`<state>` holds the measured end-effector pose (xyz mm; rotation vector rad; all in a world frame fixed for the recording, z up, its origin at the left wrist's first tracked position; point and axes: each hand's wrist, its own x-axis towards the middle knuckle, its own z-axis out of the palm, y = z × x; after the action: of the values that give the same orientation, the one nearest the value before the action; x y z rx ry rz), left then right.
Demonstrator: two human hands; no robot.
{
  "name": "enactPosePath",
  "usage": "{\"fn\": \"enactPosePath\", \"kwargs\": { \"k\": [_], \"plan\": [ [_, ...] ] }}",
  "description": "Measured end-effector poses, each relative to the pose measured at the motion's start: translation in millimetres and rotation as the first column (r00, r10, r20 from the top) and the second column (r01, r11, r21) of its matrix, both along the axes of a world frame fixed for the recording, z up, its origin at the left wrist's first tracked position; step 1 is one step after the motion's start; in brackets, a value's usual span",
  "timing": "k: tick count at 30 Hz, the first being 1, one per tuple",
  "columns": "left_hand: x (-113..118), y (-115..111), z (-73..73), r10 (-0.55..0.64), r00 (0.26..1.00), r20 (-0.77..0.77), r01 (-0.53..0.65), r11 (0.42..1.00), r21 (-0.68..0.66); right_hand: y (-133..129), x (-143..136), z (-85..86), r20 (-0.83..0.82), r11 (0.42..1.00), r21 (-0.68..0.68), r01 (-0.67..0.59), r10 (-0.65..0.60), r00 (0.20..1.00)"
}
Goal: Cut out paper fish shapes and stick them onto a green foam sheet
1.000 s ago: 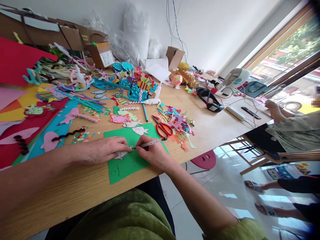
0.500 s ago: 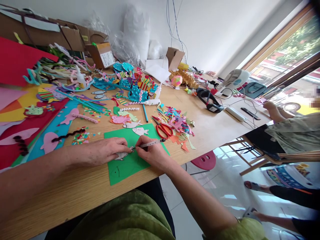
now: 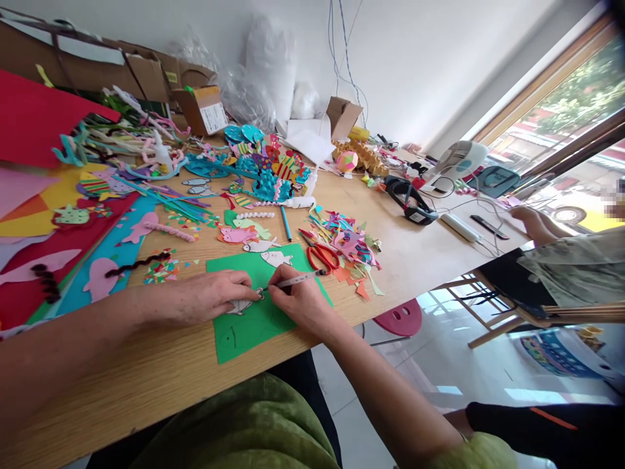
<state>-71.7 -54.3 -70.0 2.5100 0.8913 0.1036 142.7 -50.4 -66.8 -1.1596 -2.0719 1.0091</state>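
My right hand grips a slim grey-white pen, its tip down at the tail of a white paper fish. That cutout lies on a green sheet, partly hidden under my left hand, whose outstretched fingers and thumb press it down. Pencil-like lines and a dark fish head outline show on the lower left of the sheet. Another white fish cutout rests at the sheet's top edge. Red-handled scissors lie just right of the sheet.
Paper scraps are heaped beyond the scissors. A blue marker and a glue bottle lie farther back. Coloured sheets and pipe cleaners cover the left side. A black headset sits right, near another person's arm.
The view has shifted slightly. Both hands keep nearly the same place, pen tip still at the fish's tail. At lower right, a person's legs on the floor have moved.
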Motion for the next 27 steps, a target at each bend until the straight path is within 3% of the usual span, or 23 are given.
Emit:
{"fn": "enactPosePath", "kwargs": {
  "k": [27],
  "plan": [
    [0.4, -1.2, 0.8, 0.057, 0.998, 0.013, -0.056, 0.998, -0.039, -0.2, -6.3, -0.3, 0.009, 1.000, 0.027, -0.011, 0.010, 1.000]
  ]
}}
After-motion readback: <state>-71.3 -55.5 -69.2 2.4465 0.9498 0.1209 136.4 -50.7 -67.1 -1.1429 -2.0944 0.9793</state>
